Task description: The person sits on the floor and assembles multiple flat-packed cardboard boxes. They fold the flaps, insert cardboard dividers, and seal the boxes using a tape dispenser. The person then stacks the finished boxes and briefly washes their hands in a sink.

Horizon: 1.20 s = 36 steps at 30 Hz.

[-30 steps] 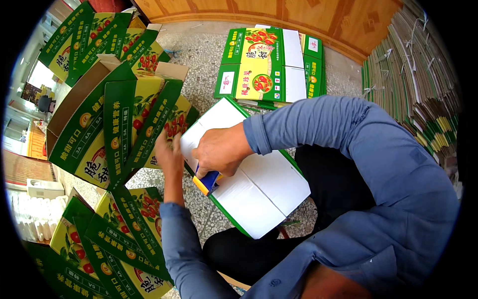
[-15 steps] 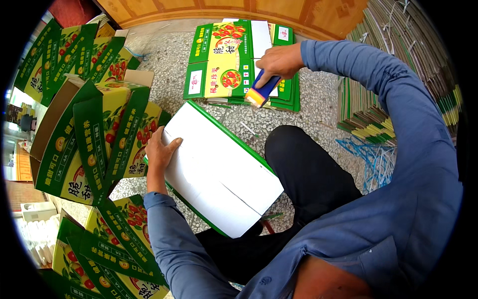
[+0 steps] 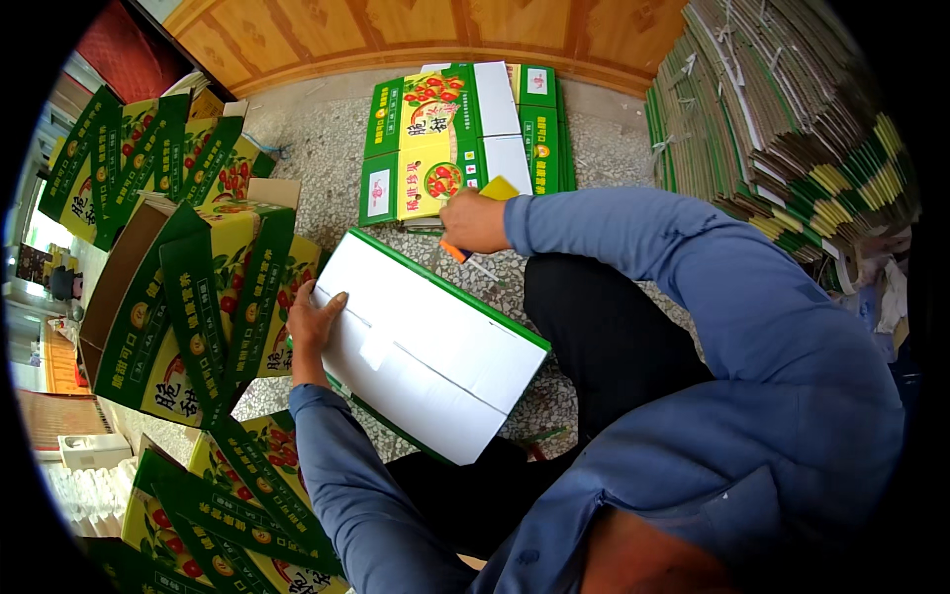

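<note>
A carton (image 3: 426, 337) with a white face and green edges lies tilted across my lap, a seam running along its face. My left hand (image 3: 315, 322) grips its left end, thumb on the white face and fingers over the edge. A small glossy patch shows on the seam. Just beyond the carton's far edge, my right hand (image 3: 477, 220) is closed round a tape dispenser (image 3: 454, 250). Only the dispenser's orange tip and a yellow part behind the hand are visible; my fingers hide most of it.
Flat green-and-yellow cartons (image 3: 386, 129) lie stacked on the speckled floor (image 3: 332, 124) ahead. Formed cartons (image 3: 213, 297) stand along the left. A tall pile of folded cardboard (image 3: 762, 129) rises at the right, and wooden panelling (image 3: 426, 30) closes off the far side.
My right hand has come nearer and to the left with the tape dispenser, from over the flat stack to the carton's far edge. The carton has shifted slightly in my left hand.
</note>
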Each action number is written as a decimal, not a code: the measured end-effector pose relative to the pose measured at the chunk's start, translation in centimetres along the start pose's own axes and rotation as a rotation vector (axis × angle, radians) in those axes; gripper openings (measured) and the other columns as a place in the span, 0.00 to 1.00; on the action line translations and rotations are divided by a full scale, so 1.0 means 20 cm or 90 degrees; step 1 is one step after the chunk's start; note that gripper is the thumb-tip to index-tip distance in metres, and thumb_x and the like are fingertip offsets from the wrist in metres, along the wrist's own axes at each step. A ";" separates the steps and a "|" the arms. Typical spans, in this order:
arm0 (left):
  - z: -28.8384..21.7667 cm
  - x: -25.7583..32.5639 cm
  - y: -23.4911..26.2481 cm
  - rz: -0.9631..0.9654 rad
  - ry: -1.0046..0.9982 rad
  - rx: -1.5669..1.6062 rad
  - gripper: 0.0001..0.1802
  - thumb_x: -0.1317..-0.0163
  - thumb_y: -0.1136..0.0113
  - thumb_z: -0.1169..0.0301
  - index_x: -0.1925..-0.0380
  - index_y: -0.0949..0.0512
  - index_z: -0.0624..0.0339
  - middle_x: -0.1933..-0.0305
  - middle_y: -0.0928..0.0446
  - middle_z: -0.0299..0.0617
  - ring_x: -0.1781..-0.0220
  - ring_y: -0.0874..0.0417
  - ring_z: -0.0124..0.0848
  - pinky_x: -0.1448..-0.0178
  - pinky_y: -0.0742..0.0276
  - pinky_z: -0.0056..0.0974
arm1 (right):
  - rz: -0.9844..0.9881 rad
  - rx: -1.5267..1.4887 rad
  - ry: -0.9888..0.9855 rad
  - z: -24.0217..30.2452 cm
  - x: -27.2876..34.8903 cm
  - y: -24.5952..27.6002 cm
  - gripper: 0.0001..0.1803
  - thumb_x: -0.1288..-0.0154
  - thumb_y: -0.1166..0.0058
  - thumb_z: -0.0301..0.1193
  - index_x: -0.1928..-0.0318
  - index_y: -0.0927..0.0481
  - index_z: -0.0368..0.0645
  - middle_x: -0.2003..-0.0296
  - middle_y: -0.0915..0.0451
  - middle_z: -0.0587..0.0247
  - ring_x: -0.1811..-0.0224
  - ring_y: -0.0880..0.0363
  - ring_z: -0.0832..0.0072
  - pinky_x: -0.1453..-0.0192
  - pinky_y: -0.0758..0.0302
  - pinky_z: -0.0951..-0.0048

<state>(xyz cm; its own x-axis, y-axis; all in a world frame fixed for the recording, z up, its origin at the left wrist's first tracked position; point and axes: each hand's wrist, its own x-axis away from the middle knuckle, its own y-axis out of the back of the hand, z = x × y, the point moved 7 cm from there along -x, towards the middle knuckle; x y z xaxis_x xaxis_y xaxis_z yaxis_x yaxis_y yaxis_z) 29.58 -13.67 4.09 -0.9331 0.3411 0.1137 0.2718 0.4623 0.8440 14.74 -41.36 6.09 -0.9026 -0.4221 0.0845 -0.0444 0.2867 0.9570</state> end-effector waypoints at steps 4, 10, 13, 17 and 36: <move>0.02 -0.06 -0.02 -0.009 -0.020 0.007 0.46 0.58 0.26 0.48 0.40 0.29 0.59 0.44 0.23 0.56 0.42 0.22 0.47 0.35 0.34 0.44 | -0.018 -0.092 -0.105 -0.21 0.34 -0.01 0.18 0.53 0.39 0.31 0.56 0.19 0.50 0.69 0.23 0.55 0.65 0.21 0.58 0.64 0.23 0.59; 0.04 0.01 0.02 -0.010 0.028 -0.005 0.47 0.59 0.27 0.45 0.40 0.29 0.59 0.44 0.23 0.54 0.43 0.22 0.47 0.35 0.35 0.45 | -0.249 -1.111 -0.567 -0.06 0.91 0.04 0.34 0.53 0.44 0.19 0.41 0.31 0.35 0.56 0.23 0.45 0.56 0.20 0.58 0.54 0.21 0.63; 0.05 -0.01 0.01 0.008 0.036 -0.032 0.48 0.59 0.27 0.43 0.40 0.29 0.61 0.44 0.23 0.53 0.43 0.22 0.46 0.37 0.32 0.46 | -0.181 -1.510 -0.684 0.47 1.07 -0.17 0.40 0.57 0.44 0.15 0.38 0.38 0.28 0.56 0.24 0.47 0.54 0.21 0.63 0.53 0.21 0.66; 0.23 0.01 0.06 0.003 0.058 -0.031 0.47 0.57 0.29 0.42 0.41 0.28 0.62 0.43 0.24 0.54 0.43 0.22 0.47 0.38 0.31 0.46 | -0.193 -1.583 -0.650 0.74 0.93 -0.04 0.43 0.55 0.47 0.16 0.34 0.43 0.27 0.56 0.24 0.47 0.57 0.21 0.65 0.54 0.22 0.67; 0.75 1.13 0.10 0.022 0.355 0.174 0.43 0.45 0.39 0.38 0.62 0.22 0.80 0.64 0.20 0.65 0.62 0.16 0.51 0.59 0.22 0.51 | -0.263 -0.834 0.030 0.21 -0.13 0.55 0.40 0.58 0.39 0.29 0.38 0.30 0.46 0.54 0.20 0.50 0.55 0.19 0.62 0.48 0.25 0.69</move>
<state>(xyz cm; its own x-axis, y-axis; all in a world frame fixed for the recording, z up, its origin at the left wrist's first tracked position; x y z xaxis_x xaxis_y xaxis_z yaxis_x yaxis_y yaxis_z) 12.63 7.30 0.52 -0.8854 -0.0847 0.4570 0.2856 0.6765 0.6788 14.87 -33.48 15.24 -0.9060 -0.3137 -0.2842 0.1527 -0.8684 0.4717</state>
